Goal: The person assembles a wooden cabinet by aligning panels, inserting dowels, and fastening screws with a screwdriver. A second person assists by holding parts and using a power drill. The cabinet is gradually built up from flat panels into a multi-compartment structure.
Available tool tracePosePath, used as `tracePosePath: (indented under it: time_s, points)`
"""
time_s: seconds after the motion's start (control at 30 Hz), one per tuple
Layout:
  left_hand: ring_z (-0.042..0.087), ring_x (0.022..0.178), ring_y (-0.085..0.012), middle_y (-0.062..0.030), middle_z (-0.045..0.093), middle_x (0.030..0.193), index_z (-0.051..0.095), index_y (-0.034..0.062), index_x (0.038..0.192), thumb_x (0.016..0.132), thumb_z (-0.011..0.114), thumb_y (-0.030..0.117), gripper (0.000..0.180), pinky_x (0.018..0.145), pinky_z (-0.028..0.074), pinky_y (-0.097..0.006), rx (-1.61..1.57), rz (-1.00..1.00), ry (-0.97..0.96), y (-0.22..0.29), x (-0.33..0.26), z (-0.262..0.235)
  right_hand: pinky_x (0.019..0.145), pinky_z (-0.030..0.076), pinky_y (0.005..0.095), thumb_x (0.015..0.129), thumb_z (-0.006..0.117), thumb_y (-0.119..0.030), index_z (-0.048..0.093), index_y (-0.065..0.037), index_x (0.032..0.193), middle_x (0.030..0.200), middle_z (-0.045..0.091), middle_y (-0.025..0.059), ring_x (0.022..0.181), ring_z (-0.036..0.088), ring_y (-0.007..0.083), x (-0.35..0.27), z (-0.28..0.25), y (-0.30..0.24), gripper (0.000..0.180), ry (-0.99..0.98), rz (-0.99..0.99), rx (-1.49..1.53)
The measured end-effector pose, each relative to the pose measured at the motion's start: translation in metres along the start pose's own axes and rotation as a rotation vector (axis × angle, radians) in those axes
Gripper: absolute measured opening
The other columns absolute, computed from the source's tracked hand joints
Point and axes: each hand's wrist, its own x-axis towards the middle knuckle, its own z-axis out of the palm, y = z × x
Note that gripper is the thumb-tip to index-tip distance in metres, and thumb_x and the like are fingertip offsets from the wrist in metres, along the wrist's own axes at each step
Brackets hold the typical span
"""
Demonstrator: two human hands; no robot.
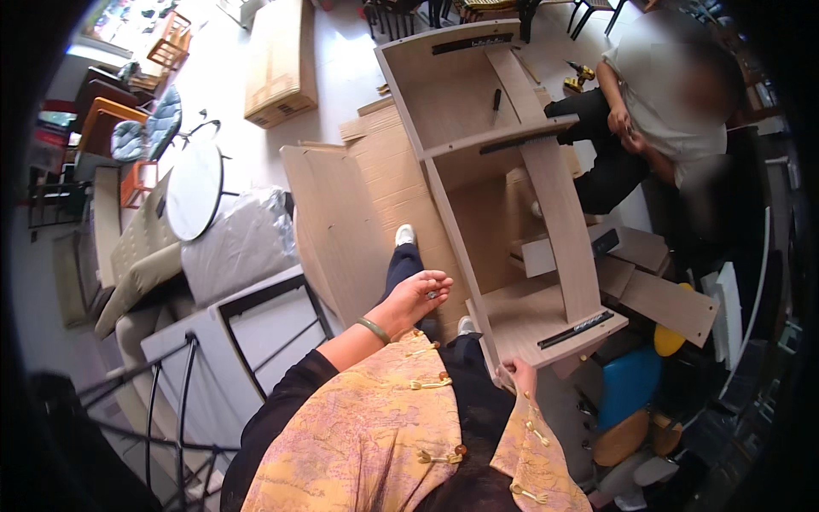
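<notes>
Nearest the camera, the person's yellow patterned vest (401, 435) fills the lower middle of the view, worn over dark sleeves. The right hand (520, 374) sits low beside it, fingers closed on the near bottom corner of the cabinet (478, 154), a light wood frame lying tilted on the floor. The left hand (418, 294) is raised palm up with the fingers loosely spread and curled, cupping a few small metal pieces (432, 294); what kind of pieces cannot be told. A green bangle (373, 329) circles that wrist. Below the left hand the person's dark trousers and white shoes (406, 234) stand on flattened cardboard (358, 196) that lies under the cabinet. A black rail (573, 329) is fixed to the cabinet's near panel. Loose boards (665, 299) lie to the right, near a blue and a yellow object. To the left stand a black metal frame (256, 333) and a round white surface (194, 189). Farther off, a second person (657, 111) sits beside the cabinet's far end, hands together. A yellow drill (580, 77) lies on the floor near them, and a long cardboard box (280, 60) lies beyond.
</notes>
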Motion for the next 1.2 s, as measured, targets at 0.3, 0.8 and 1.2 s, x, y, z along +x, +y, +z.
tracePosePath:
  time_s: [0.3,0.8,1.2]
  points:
    - [0.052,0.069,-0.0140,-0.0041,0.059,0.078,0.056,0.0052,0.098,0.095,0.052,0.033,0.028,0.063,0.046,-0.027,-0.087,0.093,0.133,0.183,-0.007,-0.053,0.067,0.050,0.0356,0.080,0.063,-0.015,0.063,-0.002,0.097,0.080,0.065,0.0153,0.070,0.064,0.0266,0.096,-0.013,-0.212,0.021,0.243,-0.250,0.032]
    - [0.045,0.056,-0.0105,0.0008,0.053,0.068,0.057,0.0087,0.087,0.088,0.055,0.022,0.013,0.051,0.038,-0.025,0.055,0.077,0.339,0.417,0.041,-0.090,0.071,0.049,0.0319,0.085,0.061,-0.017,0.058,-0.003,0.111,0.087,0.062,0.0118,0.078,0.060,0.0200,0.296,-0.010,-0.486,0.030,0.180,-0.354,0.344]
    - [0.031,0.044,-0.0119,0.0014,0.034,0.054,0.043,0.0145,0.068,0.093,0.051,0.039,0.035,0.044,0.029,-0.027,0.247,-0.287,0.379,0.660,0.172,-0.036,0.063,0.048,0.0416,0.081,0.055,-0.054,0.067,-0.002,0.074,0.074,0.064,0.0194,0.070,0.062,0.0347,0.343,-0.062,-0.607,0.054,-0.222,0.127,-0.209]
